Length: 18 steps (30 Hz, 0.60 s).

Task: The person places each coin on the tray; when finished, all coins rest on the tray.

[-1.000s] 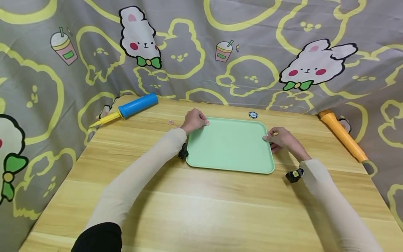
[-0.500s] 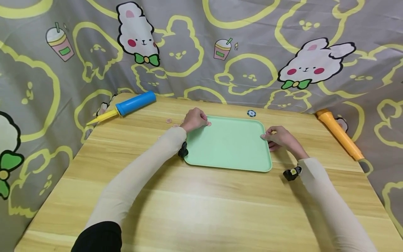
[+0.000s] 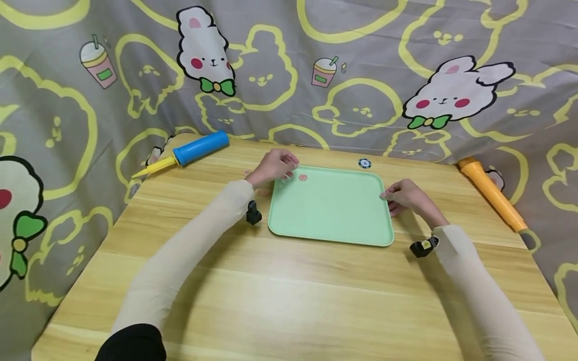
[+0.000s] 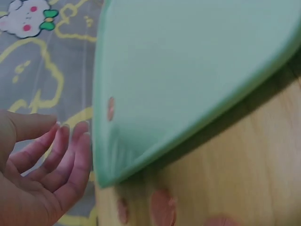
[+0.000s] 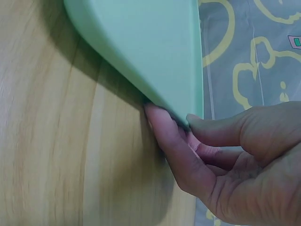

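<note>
A light green tray lies near the back of the table. On it, close to the far left corner, sits a copper-coloured coin, seen edge-on as a thin disc in the left wrist view. My left hand hovers by that corner, apart from the coin, its fingers loosely bent and holding nothing. With thumb above and fingers beneath, my right hand pinches the tray's right rim. Several more copper-coloured coins lie on the wood left of the tray, partly hidden by the left hand in the head view.
A blue and yellow hand pump lies at the back left. Behind the tray is a dark poker chip. An orange tube-shaped object lies along the right edge. Patterned cloth hangs around the back and sides.
My left hand has let go of the coin, which now lies on the tray, and has drawn back left with its fingers loosened. My right hand stays on the tray's rim.
</note>
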Tool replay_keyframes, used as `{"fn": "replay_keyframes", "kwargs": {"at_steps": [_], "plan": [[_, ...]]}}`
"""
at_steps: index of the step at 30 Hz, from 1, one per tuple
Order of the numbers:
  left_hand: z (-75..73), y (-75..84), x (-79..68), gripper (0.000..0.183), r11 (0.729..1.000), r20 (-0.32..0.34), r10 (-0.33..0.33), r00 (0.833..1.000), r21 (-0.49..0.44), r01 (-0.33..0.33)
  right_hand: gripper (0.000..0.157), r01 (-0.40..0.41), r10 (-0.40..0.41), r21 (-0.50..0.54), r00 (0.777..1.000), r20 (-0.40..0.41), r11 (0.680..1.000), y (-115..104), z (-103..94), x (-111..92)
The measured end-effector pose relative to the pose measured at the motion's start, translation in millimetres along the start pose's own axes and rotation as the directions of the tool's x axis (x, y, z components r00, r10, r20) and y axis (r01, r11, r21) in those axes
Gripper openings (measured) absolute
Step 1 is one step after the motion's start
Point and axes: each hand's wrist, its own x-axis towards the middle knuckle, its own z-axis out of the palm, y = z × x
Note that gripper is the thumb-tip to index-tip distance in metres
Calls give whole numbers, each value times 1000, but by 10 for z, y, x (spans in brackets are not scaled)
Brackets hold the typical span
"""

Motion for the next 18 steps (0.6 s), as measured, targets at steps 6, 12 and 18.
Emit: {"fn": "replay_keyframes", "kwargs": {"at_steps": [6,12,18], "plan": [[-254,-27,-40,31,998,-17,-16,1000,-65,15,30,6,-6,2,1000,-24,1000,20,0,-13],[-514,-169,-114,34,997,-41,-38,998,-72,35,29,19,-19,5,999,-42,1000,27,16,-12],[-855,-330,-216,39,988,-53,-75,996,-143,66,32,29,-30,-12,997,-72,1000,37,31,8]]}}
